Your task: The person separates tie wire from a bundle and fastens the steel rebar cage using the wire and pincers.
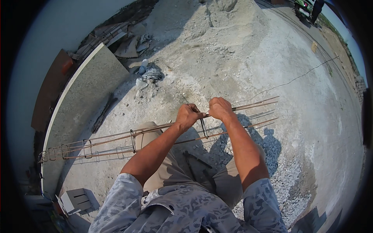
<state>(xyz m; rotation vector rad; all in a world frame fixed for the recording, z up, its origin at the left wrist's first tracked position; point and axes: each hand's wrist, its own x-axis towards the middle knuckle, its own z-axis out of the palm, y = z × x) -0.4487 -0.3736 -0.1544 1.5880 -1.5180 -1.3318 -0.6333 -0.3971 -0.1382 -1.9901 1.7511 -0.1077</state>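
Note:
A long, narrow rebar cage [155,128] of thin rusty bars and rectangular stirrups stretches across in front of me, over my knees. Both hands meet at its upper bars, above a dark stirrup [204,128]. My left hand [189,115] is closed, thumb and fingers pinching the upper steel at that stirrup's top. Just right of it, my right hand [220,108] is curled into a fist against the same bars; whatever lies inside its fingers is hidden. Several more stirrups sit along the cage to the left. A dark long-handled tool [190,163] lies on the ground between my legs.
The cage's left end reaches a leaning pale slab [83,83]. A grey box-like block [75,201] stands at lower left. White gravel [289,190] lies at right, a sand heap [217,23] ahead. A bottle [143,66] and plastic bags lie by the slab. A motorbike [304,8] stands far right.

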